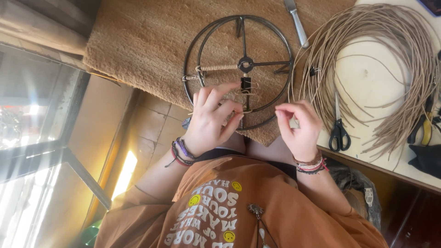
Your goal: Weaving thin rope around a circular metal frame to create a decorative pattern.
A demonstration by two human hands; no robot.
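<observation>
A round dark metal frame [285, 41] with two rings and several spokes lies on a brown fibre mat [138, 41]. One spoke is wrapped in pale cord [218, 68]. A black binder clip [246, 84] sits on the lower spoke. My left hand [211, 117] rests on the frame's lower part, with its fingers closed around the lower spoke and the cord there. My right hand [298, 126] is just right of the frame's rim and pinches a thin strand of the cord between thumb and fingertips. Both wrists wear several bracelets.
A big loose coil of pale cord [381, 69] lies on a white table [367, 73] at the right. Black-handled scissors [339, 128] lie near the table's front edge, pliers [425, 124] at far right. A metal tool handle [296, 20] lies above the frame. A window is at the left.
</observation>
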